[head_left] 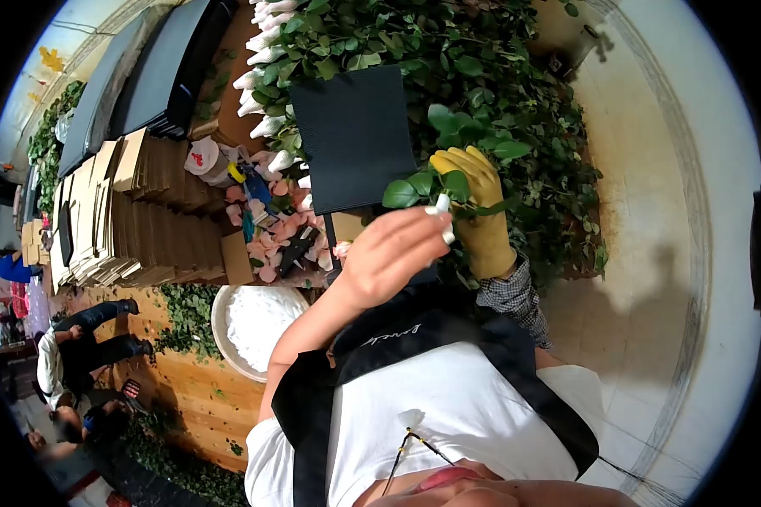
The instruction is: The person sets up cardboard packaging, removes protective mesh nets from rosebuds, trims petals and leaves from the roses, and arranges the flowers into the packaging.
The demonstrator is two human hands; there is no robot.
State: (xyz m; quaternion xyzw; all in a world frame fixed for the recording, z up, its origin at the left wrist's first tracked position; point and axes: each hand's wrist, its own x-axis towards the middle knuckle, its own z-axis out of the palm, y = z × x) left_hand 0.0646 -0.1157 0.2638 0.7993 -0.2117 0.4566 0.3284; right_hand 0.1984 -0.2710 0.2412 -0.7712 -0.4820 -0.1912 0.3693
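Though leafy, sprig point(456, 185) between both hands point(400, 256).

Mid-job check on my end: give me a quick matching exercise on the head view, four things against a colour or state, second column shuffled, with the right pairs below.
Things:
1. glove on the right hand
2. leafy stem at the hands
3. round tub
4. cardboard pieces

Colour or state:
A. filled with something white
B. brown, piled together
C. yellow
D. green

Right pairs: 1-C, 2-D, 3-A, 4-B
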